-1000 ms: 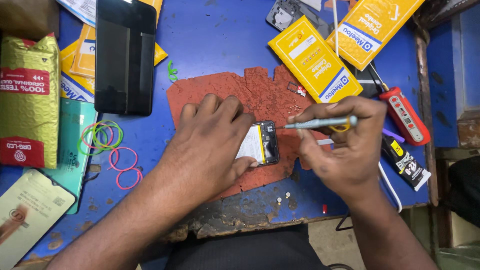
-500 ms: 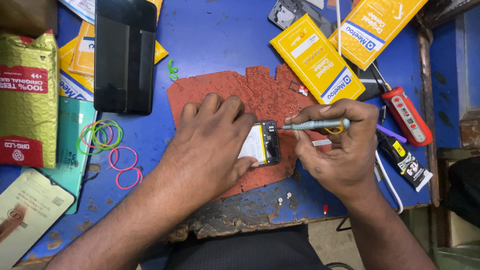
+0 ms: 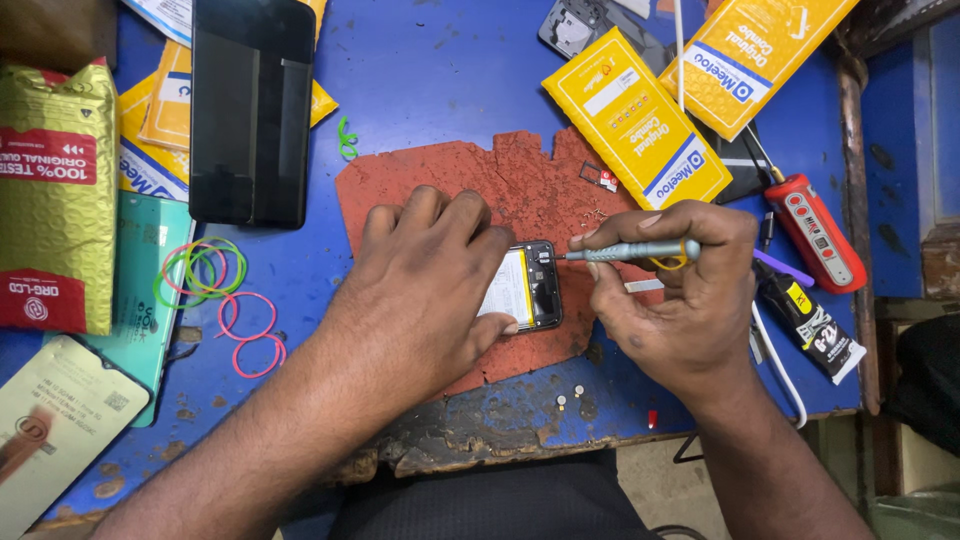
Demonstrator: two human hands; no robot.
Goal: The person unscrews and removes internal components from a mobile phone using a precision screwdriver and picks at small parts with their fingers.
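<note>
My left hand (image 3: 425,290) lies flat, fingers spread over the opened phone (image 3: 528,286) on the red mat (image 3: 500,180) — pinning it at centre. My right hand (image 3: 680,295), at three o'clock, pinches a grey screwdriver (image 3: 630,251) — tip touching the phone's edge.

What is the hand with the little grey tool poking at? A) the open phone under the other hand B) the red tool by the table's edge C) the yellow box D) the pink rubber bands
A: the right hand holds the grey screwdriver with its tip at the top of the open phone, which the left hand presses onto the red mat.
</note>
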